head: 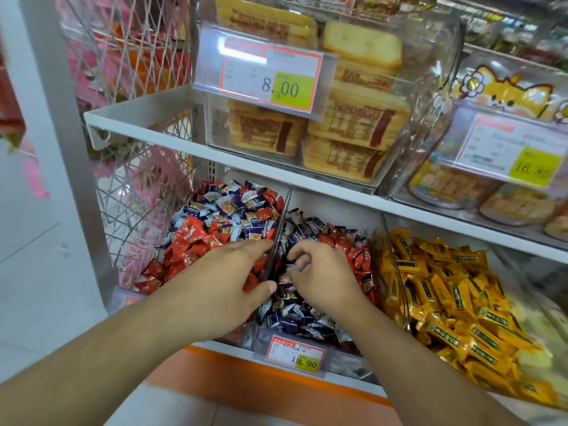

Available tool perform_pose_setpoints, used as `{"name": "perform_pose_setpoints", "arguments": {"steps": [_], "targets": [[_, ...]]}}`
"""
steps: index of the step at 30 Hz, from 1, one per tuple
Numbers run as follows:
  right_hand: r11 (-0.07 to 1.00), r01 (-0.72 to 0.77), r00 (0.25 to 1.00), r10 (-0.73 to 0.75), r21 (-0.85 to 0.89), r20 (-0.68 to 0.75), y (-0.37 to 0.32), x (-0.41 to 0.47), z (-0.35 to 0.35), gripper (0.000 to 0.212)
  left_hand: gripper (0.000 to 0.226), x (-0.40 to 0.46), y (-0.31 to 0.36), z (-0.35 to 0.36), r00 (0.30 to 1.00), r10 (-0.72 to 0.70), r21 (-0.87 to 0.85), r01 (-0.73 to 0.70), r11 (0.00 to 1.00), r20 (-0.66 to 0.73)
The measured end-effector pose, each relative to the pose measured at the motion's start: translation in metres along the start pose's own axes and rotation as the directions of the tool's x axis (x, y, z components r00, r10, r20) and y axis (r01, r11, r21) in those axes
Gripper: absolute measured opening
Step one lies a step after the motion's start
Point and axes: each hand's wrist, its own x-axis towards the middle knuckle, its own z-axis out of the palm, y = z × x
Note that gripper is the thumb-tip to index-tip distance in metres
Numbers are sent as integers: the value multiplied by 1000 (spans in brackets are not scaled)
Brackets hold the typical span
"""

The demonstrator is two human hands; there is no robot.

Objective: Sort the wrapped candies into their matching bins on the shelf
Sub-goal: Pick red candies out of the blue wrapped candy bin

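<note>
Candies (295, 315) under R grip (310, 272), mid bin (310, 341)

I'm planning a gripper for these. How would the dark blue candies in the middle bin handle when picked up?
The blue candies look small, so probably light. Their glossy wrappers suggest a slippery, crinkly surface. Heaped loosely in the bin, neighbours would likely shift or slide as the right hand lifts one.

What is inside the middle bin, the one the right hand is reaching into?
The middle bin holds dark blue candies with red candies mixed in. The right hand covers part of the pile; lower layers are hidden.
</note>
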Motion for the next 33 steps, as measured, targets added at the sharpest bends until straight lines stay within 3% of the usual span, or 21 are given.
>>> {"name": "perform_pose_setpoints", "arguments": {"steps": [5, 11, 19, 25, 29, 33], "targets": [[973, -19, 980, -27, -229, -196, 3, 2, -21, 19, 74, -1, -1, 0, 1000, 11, 6, -11, 1000, -3], [985, 119, 992, -125, -126, -36, -5, 4, 1, 25, 75, -2, 0, -1, 999, 36, 8, -36, 999, -1], [995, 45, 998, -49, -88, -48, -4, 10, 24, 15, 76, -1, -2, 0, 999, 36, -25, -36, 999, 8], [970, -47, 996, 62, 238, -57, -22, -10, -23, 8, 74, 1, -9, -5, 998, 20, -36, -22, 999, -58], [843, -93, 996, 81, 530, 46, -56, -33, -52, 5, 70, -1, -4, -12, 987, 17, -94, -32, 995, -158], [783, -98, 988, 1, 614, 157, -75, -46, -49, 14, 43, -5, 1, -19, 972, -26, -104, 2, 995, -236]]}}
